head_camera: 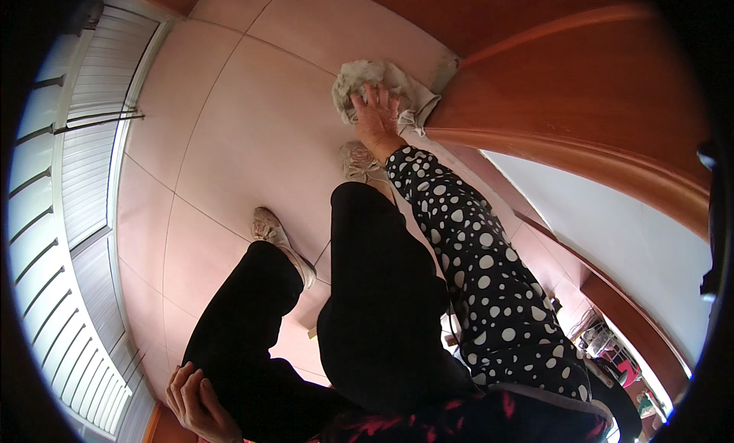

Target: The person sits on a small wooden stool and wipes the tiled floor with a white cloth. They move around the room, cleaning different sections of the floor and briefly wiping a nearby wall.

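Note:
A crumpled, dirty pale cloth (pixel 360 75) lies on the pink tiled floor (pixel 269 116), against the foot of a reddish-brown wooden panel (pixel 562 93). My right hand (pixel 378 113) presses down on the cloth with its fingers spread over it. A flap of the cloth reaches right to the wood's lower corner, where a frayed white strip hangs loose. At the lower left, my left hand (pixel 200 400) rests on my black-trousered leg (pixel 235 322), its fingers bent and no object visible in it. My beige shoes (pixel 269 225) stand on the tiles, below and left of the cloth.
Along the left runs a white railing (pixel 43 213) with dark bars, beside slatted white panels (pixel 94 156). Thin dark rods (pixel 100 122) jut out over the floor there. A white surface (pixel 619 213) edges the wood at right. Several household items, including a wire rack (pixel 610 351), sit at lower right.

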{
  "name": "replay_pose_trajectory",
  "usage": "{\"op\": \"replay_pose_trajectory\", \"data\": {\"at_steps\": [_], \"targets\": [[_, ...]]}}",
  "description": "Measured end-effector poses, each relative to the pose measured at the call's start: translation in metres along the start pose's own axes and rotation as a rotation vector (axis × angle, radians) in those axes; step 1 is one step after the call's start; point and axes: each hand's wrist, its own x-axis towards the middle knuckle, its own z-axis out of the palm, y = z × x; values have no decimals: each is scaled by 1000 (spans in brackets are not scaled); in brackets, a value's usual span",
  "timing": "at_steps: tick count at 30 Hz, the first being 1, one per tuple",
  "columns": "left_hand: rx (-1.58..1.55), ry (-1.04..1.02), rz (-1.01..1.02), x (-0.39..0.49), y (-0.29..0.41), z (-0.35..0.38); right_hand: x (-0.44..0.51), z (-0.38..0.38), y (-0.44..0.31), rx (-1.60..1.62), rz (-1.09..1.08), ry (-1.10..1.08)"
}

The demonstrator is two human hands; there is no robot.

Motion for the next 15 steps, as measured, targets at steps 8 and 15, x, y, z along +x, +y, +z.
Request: {"op": "replay_pose_trajectory", "data": {"at_steps": [8,15], "targets": [[-4,-19,-9,8,6,-1,-33,17,20,204,-99,109],[-12,-28,-19,9,6,-1,-216,29,96,287,29,50]]}}
